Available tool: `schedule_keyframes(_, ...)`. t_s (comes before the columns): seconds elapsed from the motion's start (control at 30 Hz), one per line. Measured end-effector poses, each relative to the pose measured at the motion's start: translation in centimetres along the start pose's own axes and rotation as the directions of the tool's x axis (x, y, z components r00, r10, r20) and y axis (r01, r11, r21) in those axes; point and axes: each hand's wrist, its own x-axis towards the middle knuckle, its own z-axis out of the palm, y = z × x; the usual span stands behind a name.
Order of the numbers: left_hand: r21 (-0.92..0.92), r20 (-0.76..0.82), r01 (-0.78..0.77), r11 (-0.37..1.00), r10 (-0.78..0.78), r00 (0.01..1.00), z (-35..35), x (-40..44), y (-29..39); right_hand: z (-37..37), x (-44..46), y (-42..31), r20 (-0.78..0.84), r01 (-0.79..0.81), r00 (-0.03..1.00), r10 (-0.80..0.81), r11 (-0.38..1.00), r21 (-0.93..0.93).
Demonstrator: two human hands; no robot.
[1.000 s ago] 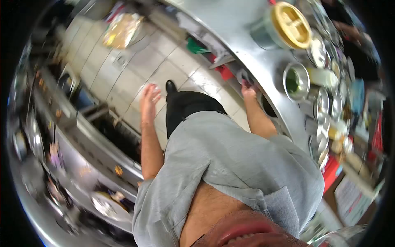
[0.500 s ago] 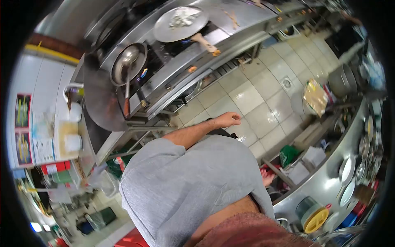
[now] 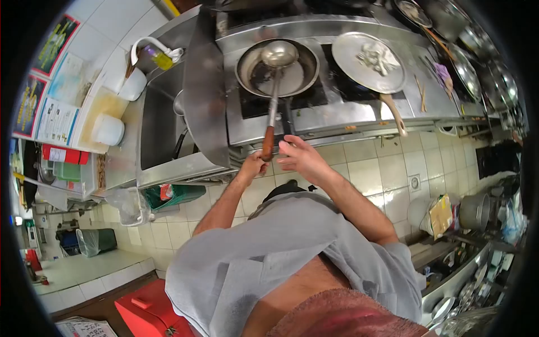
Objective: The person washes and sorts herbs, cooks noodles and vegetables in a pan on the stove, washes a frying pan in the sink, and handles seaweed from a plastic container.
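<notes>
A frying pan (image 3: 247,76) stands on the stove, its black handle pointing towards me. In it rests the bowl of a ladle (image 3: 269,143) with a long metal shaft and a brown wooden handle. My left hand (image 3: 254,167) is closed at the end of that wooden handle, its fingertips curled against it. Just to the right, my right hand (image 3: 306,161) is open, fingers apart, close to the handles of the ladle and the pan. A light round lid or plate (image 3: 351,56) with pale food pieces (image 3: 377,59) lies further right on the stove.
Left of the stove, a metal splash panel (image 3: 205,95) separates it from a sink (image 3: 160,121) with a white tap (image 3: 149,42). A beige handle (image 3: 393,115) juts over the stove's front edge. Behind me on the left stands a red box (image 3: 143,306). Pots crowd the far right.
My view has turned towards the stove, so the pan is now in front of me. Both hands have come up to the handles, and my left hand has closed on the ladle's end.
</notes>
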Motion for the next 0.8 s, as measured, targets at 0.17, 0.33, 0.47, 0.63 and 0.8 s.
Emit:
schedule_keyframes(0.17, -0.159, 0.080, -0.347, 0.924, 0.362, 0.929, -6.6, 0.1, 2.5, 8.2, 10.7, -1.2, 0.219, -0.363, 0.932, 0.289, 0.724, 0.587)
schedule_keyframes(0.33, 0.049, 0.103, -0.284, 0.958, 0.278, 0.955, -11.3, 2.5, 2.5, 8.7, 13.6, -1.5, -0.080, -0.004, 0.996, 0.035, 0.931, 0.365)
schedule_keyframes(0.47, 0.106, 0.110, -0.215, 0.971, 0.203, 0.973, -14.3, 5.4, 2.5, 7.6, 13.2, -3.9, -0.242, -0.035, 0.970, 0.011, 0.995, -0.092)
schedule_keyframes(0.63, 0.105, 0.111, -0.324, 0.940, 0.312, 0.943, -14.8, 8.3, 1.9, 4.0, 12.3, -5.0, -0.221, -0.051, 0.919, -0.326, 0.458, -0.887)
schedule_keyframes(0.8, 0.200, 0.132, -0.317, 0.927, 0.295, 0.946, -14.4, 9.1, 3.4, 4.4, 12.5, -8.6, -0.229, -0.061, 0.922, -0.313, 0.467, -0.882)
